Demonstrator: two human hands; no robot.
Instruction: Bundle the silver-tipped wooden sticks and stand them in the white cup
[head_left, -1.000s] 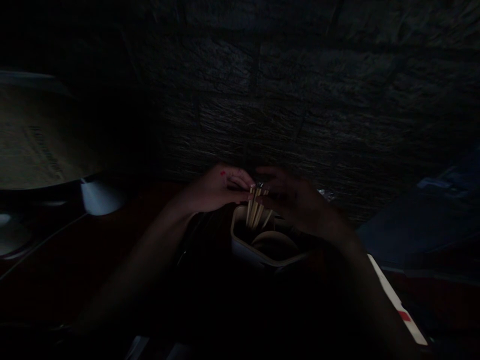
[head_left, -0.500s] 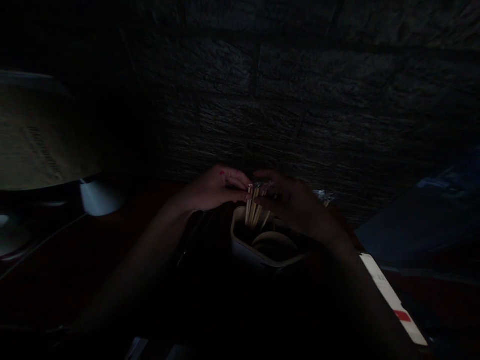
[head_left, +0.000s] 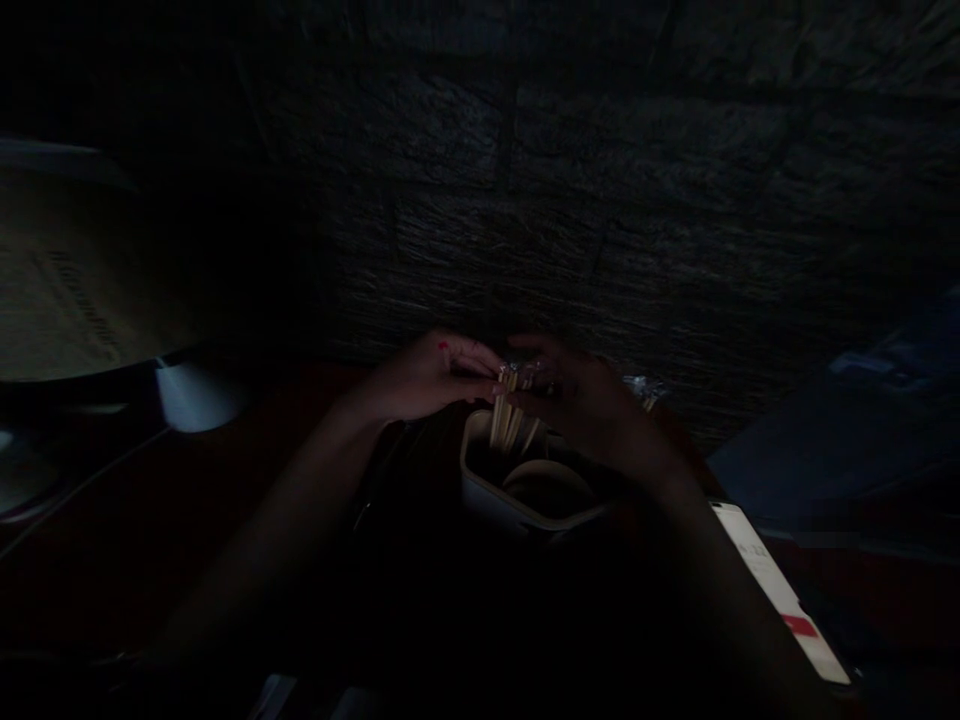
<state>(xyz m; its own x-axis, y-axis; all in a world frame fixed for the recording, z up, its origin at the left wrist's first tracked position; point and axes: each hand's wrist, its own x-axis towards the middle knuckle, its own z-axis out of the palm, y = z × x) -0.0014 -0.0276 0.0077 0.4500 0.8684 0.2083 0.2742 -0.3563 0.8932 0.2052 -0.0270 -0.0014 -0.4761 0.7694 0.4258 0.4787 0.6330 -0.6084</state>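
In dim light, a bundle of thin pale wooden sticks (head_left: 497,425) stands tilted inside an angular, light-rimmed container (head_left: 499,500). What looks like clear crinkled plastic shines around their top ends. From the left, my left hand (head_left: 439,375) pinches the top of the bundle between thumb and fingers; a red mark shows on its back. My right hand (head_left: 589,400) closes on the same tops from the right, its fingertips partly lost in shadow. Inside the container, in front of the sticks, lies a round-edged object (head_left: 551,475).
A lit phone (head_left: 780,590) lies beside my right forearm. More crinkled plastic (head_left: 646,387) shows behind my right wrist. On the left are a lampshade-like printed form (head_left: 67,270) and a white cup-like object (head_left: 191,395). A rough block wall (head_left: 562,170) rises behind.
Both hands stay at the stick tops with only slight finger shifts. More of the phone's screen shows from behind my right forearm.
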